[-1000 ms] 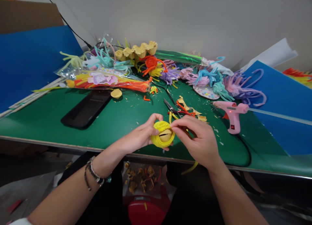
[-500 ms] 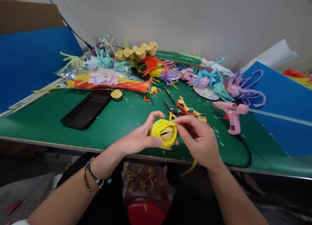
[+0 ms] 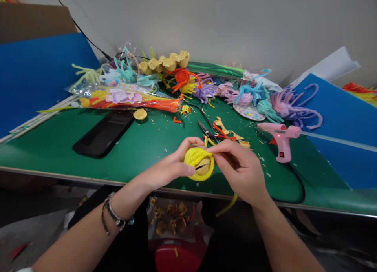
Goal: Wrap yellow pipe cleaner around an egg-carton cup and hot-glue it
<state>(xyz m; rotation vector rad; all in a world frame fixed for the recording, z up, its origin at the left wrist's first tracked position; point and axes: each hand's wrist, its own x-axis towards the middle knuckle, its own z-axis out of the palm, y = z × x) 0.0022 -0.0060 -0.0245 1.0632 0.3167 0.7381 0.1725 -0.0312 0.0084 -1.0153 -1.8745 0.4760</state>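
At the near edge of the table [image 3: 141,162], 2 hands work on 1 yellow ball [image 3: 199,160], held up between them. The left hand [image 3: 176,162] grips it, thumb on the side; the right hand [image 3: 241,170] pinches a yellow strand [image 3: 228,205] at the ball's upper right, and 1 loose end hangs below. Since 0.5 s ago the ball has turned a little: the slit [image 3: 201,167] in its tan core [image 3: 204,172] sits lower, beside the left thumb tip. The rest of the table looks unchanged. Beyond lie 1 pink glue gun [image 3: 282,140], 1 phone [image 3: 101,135], 1 pair of scissors [image 3: 204,128] and 1 tan disc [image 3: 140,114]; farther back, 1 bag [image 3: 141,102] of stems and 1 carton strip [image 3: 165,62].
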